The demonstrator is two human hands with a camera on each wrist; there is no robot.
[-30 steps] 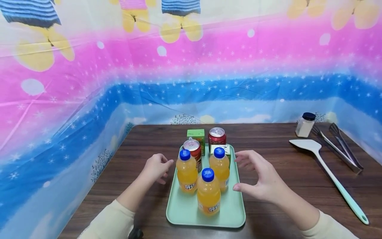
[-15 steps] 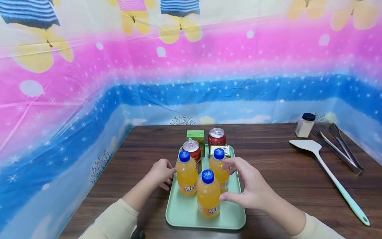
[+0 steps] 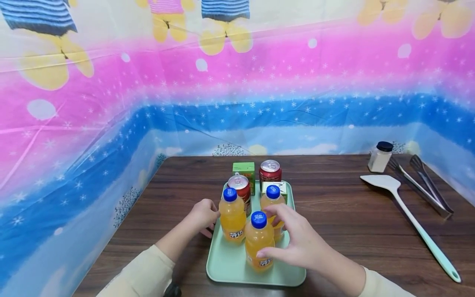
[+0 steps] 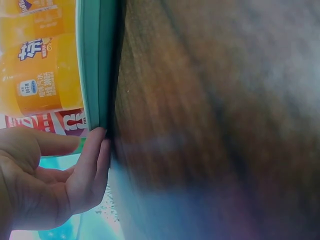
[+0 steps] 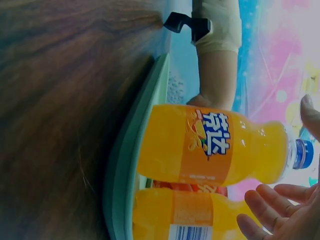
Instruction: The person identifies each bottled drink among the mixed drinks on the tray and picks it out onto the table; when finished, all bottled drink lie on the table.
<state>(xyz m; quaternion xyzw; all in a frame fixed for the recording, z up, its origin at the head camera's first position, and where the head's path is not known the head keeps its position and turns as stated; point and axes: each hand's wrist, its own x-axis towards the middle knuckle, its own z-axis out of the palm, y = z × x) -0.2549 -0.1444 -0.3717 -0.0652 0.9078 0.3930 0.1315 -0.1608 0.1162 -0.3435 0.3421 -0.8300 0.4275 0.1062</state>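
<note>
A pale green tray point(image 3: 224, 264) carries three bottles of orange soda with blue caps: a front bottle point(image 3: 256, 239), a left bottle point(image 3: 231, 214) and a right bottle point(image 3: 270, 201) partly behind my hand. My right hand point(image 3: 298, 237) is spread beside the front bottle, thumb and fingers apart. The right wrist view has a gap between its fingers and the bottle's neck point(image 5: 287, 150). At the tray's left side, my left hand point(image 3: 202, 215) touches the outer rim with its fingertips point(image 4: 97, 135). Behind the bottles stand a red can point(image 3: 241, 187) and a white-topped carton point(image 3: 276, 187).
Toward the tray's far end are a green carton point(image 3: 243, 169) and another red can point(image 3: 270, 173). On the right lie a white-and-mint spatula point(image 3: 412, 218) and metal tongs point(image 3: 423, 185), near a black-lidded jar point(image 3: 380, 159). A patterned cloth point(image 3: 289, 103) surrounds the table.
My right hand has moved left from the tray's right edge to the front bottle. My left hand has shifted slightly right and now touches the tray's rim. The bottles stay in place.
</note>
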